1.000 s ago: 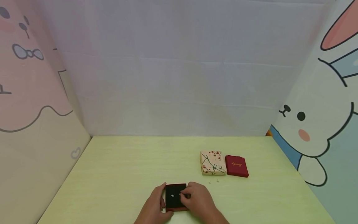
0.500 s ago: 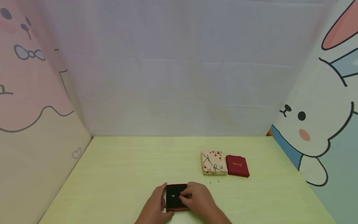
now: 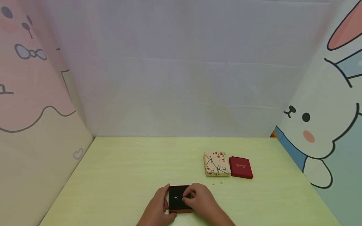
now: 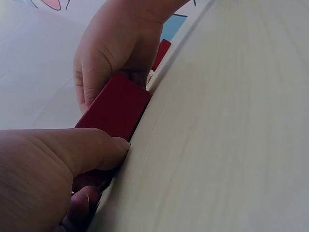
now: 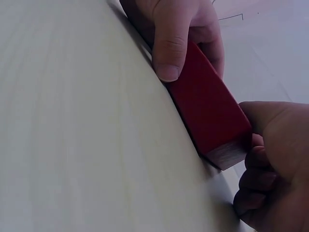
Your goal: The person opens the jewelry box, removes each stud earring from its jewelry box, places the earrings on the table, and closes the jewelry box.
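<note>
In the head view a red box [image 3: 180, 211] with a black insert [image 3: 178, 204] lies near the front of the table. A small silver star-shaped piece [image 3: 176, 197] sits on the insert. My left hand [image 3: 158, 204] grips the box from the left, thumb at the near side and a finger at the far side. In the left wrist view that thumb presses against the red wall [image 4: 113, 104]. My right hand [image 3: 201, 201] is over the right part of the insert, thumb and index fingertips pinching a tiny thing that they mostly hide.
Behind and to the right lie a cream floral pouch [image 3: 217, 164] and, beside it, a dark red lid [image 3: 241, 167] with gold lettering. Two tiny bits, one of them a small piece [image 3: 221, 182], lie in front of the pouch. A white cloth [image 3: 181, 78] hangs behind the table.
The index finger of my right hand arches slightly more, its fingertips staying over the insert. My left hand keeps its hold on the box. The head view has shifted slightly.
</note>
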`<control>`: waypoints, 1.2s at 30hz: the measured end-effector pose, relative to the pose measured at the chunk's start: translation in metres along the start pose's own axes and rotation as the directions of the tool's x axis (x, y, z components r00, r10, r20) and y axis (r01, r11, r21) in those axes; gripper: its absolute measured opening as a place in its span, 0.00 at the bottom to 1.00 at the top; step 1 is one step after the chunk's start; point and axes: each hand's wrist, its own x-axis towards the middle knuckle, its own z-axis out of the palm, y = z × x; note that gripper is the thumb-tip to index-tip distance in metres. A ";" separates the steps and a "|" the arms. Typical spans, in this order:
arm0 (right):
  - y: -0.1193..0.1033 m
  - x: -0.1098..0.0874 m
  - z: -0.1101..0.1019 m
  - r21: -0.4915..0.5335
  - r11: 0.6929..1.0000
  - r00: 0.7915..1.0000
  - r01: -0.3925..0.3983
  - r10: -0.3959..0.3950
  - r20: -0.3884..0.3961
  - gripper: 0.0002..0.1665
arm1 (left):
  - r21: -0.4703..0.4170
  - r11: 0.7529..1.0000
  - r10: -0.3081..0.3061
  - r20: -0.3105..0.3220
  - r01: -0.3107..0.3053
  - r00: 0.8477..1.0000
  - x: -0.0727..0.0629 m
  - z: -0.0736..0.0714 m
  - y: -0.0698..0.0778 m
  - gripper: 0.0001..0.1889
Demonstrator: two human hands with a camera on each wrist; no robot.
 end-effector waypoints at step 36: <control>-0.002 0.002 -0.002 -0.019 1.000 1.000 -0.015 0.016 0.017 0.06 | -0.001 1.000 -0.010 0.007 0.010 1.000 0.003 0.001 -0.005 0.50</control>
